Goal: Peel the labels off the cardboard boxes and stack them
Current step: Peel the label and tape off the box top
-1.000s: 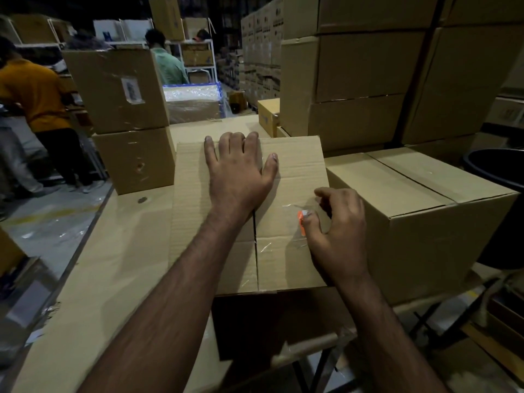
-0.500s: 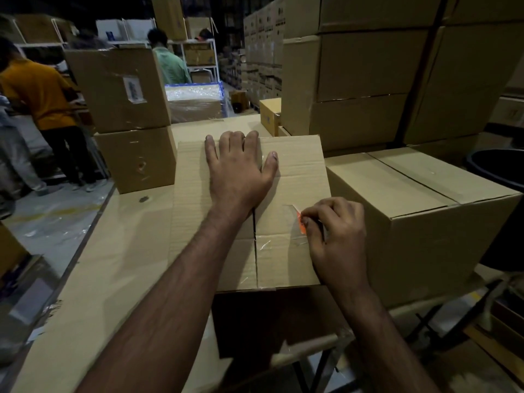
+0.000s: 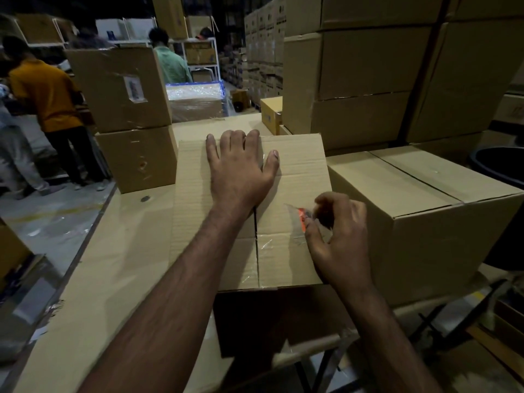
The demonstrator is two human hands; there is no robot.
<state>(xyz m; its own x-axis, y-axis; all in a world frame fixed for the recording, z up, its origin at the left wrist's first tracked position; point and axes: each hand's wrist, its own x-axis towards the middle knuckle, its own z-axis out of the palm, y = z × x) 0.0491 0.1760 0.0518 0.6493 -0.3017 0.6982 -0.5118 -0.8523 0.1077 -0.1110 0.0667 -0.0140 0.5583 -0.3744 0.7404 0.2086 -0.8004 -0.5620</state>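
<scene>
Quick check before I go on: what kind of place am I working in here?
Most likely a warehouse packing area: cardboard cartons stacked high on the right, shelving racks behind, and other workers handling boxes nearby.

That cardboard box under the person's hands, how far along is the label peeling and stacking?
Done: two brown cardboard boxes already stand stacked at the table's far left, though the upper one shows a label. In hand: the left hand presses flat on the brown cardboard box in front while the right hand pinches its clear-and-orange label, partly lifted. Left: finishing the peel and stacking this box.
</scene>
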